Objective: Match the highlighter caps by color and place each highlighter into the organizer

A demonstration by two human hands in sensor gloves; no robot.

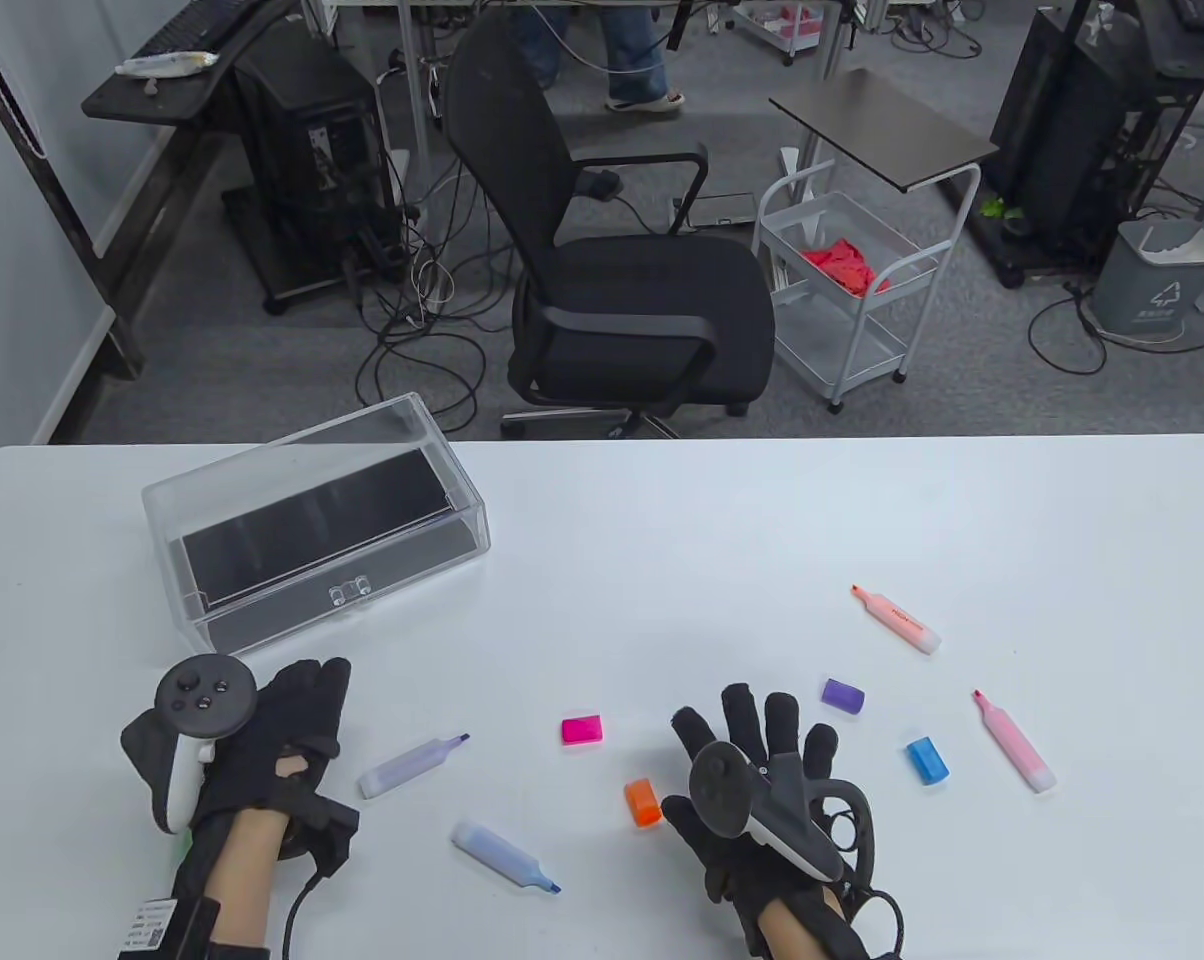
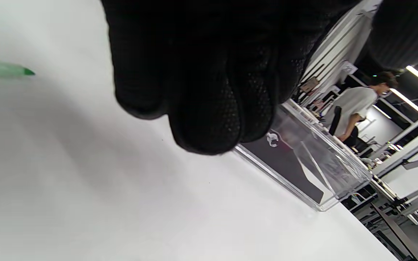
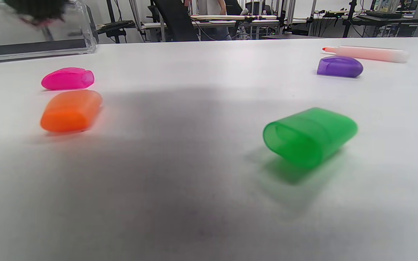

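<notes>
bench: white bench (image 1: 662, 520), all parts loose on it
organizer: clear acrylic box organizer with dark floor (image 1: 314, 520), just ahead of left hand, nothing in it
hands: left hand (image 1: 262, 745) relaxed, holds nothing; right hand (image 1: 762, 760) fingers spread, released, hovering over the green plastic cap (image 3: 310, 136)
highlighters: 4 seen uncapped – purple-tip (image 1: 412, 767) and blue-tip (image 1: 505, 856) between hands; orange-tip (image 1: 895, 619) and pink-tip (image 1: 1014, 741) beyond right hand. Green tip (image 2: 25, 71) in left wrist view, likely a fifth
caps: 5 – pink (image 1: 582, 730), orange (image 1: 642, 802), purple (image 1: 843, 695), blue (image 1: 927, 760), green
progress: none capped, none stowed; everything left

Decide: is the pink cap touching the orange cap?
Apart. The table view shows bare table between the pink cap and the orange cap.
</notes>
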